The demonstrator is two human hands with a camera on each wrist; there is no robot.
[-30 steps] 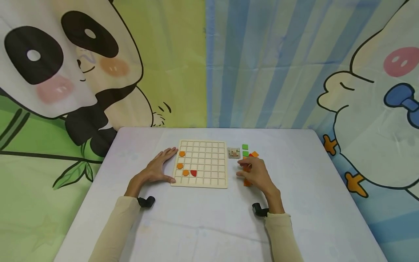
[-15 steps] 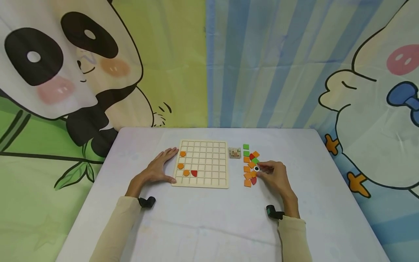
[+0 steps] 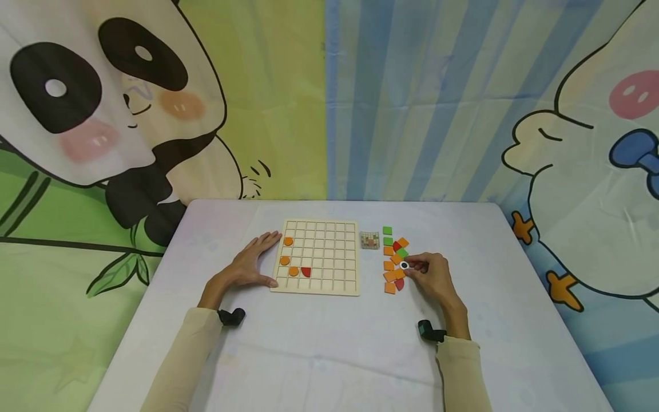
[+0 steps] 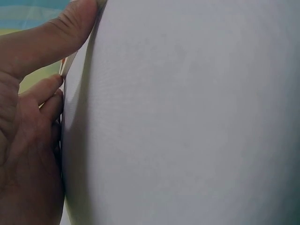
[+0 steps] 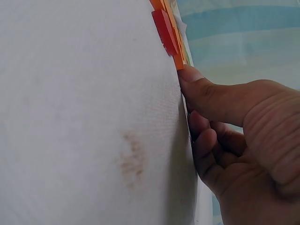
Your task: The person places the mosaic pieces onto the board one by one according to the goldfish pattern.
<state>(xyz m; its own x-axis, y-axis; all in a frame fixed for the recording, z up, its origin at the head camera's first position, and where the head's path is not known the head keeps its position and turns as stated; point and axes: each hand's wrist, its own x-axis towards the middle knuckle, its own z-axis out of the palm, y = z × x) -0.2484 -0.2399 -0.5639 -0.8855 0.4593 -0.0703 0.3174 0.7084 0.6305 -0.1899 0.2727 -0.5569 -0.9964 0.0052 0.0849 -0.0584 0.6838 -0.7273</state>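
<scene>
In the head view a pale wooden grid board [image 3: 329, 257] lies on the table. Three orange round pieces [image 3: 288, 241] and a red quarter-round piece [image 3: 306, 272] sit in cells toward its left side. My left hand [image 3: 244, 268] rests spread at the board's left edge, fingertips and thumb touching the frame. With thumb and index finger, my right hand [image 3: 432, 276] pinches a white round piece with a black ring, like an eye [image 3: 404, 265], at the pile's right side. The right wrist view shows the thumb [image 5: 215, 98] beside orange pieces, the eye piece hidden there.
Right of the board lies a loose group of orange squares [image 3: 389, 288], green squares [image 3: 387, 230] and red pieces [image 3: 399, 284]. A small patterned card [image 3: 369, 240] sits between board and pieces. The white table [image 3: 309, 355] ends at a printed cloth backdrop [image 3: 412, 103].
Over the last second my right hand drew back to the right, from above the pieces to their right side, and now holds the eye piece. The left hand stayed on the board's edge.
</scene>
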